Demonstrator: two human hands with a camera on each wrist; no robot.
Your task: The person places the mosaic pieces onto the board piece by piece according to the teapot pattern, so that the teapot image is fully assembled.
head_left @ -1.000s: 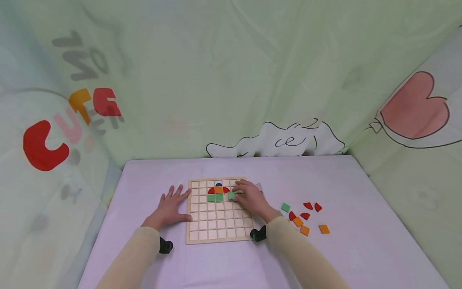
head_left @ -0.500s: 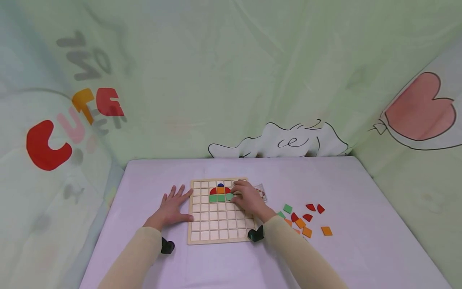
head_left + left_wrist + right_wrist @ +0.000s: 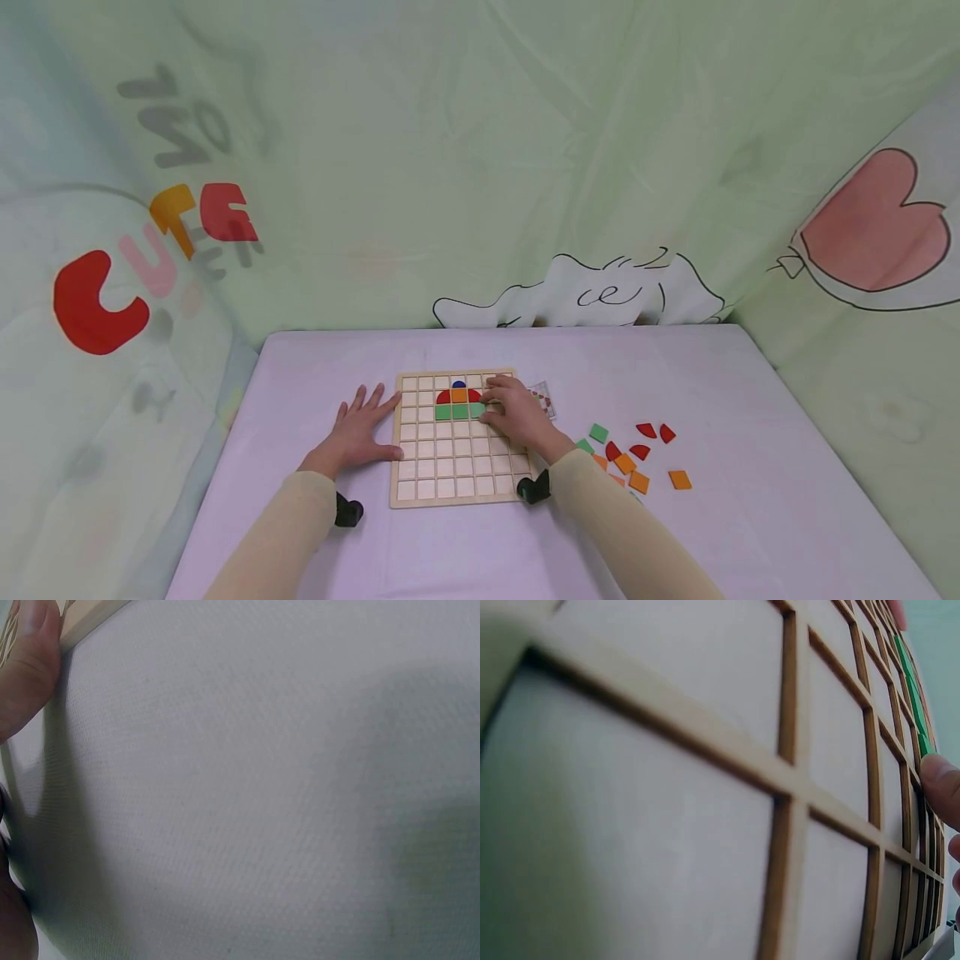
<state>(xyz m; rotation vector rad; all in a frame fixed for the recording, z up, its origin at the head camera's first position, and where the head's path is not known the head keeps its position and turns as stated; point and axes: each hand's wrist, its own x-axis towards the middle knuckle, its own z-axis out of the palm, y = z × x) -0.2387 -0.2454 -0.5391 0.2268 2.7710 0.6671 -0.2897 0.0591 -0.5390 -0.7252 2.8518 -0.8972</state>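
Left hand (image 3: pixel 354 433): spreading wide, thumb and index tip touching the wooden board (image 3: pixel 453 503).
Right hand (image 3: pixel 517 414): curling in, seemingly pinching a green tile (image 3: pixel 475 410) by its edges.
Tile's place: lying right of two other green tiles (image 3: pixel 460 412), below a red piece (image 3: pixel 474 396).
Seating: probably calling for squaring edges to the cell, then pressing evenly without nudging neighbours.
Loose pieces (image 3: pixel 639 482): lying right of the board.

pale green fabric backdrop (image 3: pixel 375 167), red heart print (image 3: pixel 862 225), lilac tabletop (image 3: pixel 757 425)
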